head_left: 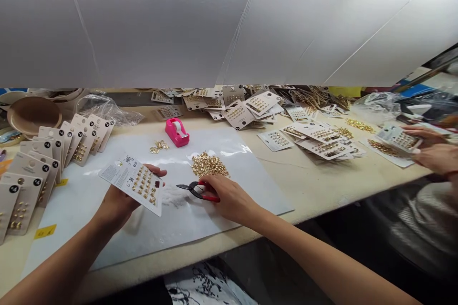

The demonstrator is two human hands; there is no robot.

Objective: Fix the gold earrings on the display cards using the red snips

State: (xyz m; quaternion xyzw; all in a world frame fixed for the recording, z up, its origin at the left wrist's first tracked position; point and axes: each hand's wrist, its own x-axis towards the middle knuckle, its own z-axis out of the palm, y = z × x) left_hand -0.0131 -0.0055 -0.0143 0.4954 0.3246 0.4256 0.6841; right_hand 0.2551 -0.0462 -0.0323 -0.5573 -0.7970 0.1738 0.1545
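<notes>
Left hand held a card, apparently mostly filled, above the sheet, right hand gripped pliers — carded rows stood leftward, looking done, while a heap of gold pieces lay loose, seemingly left to do.

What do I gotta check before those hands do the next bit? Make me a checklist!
1. White cardboard card held up: ok, in the left hand's grip.
2. Red-handled black metal pliers held: ok, in the right hand's grip.
3. Pliers' tips apart from the card: ok, a gap shows between them.
4. Right hand free: not ok, it has the pliers.
5. Heap of small shiny gold pieces near the right hand: ok, just beyond it.
6. Every little gold piece on the card tight: cannot tell, too small to see.
</notes>
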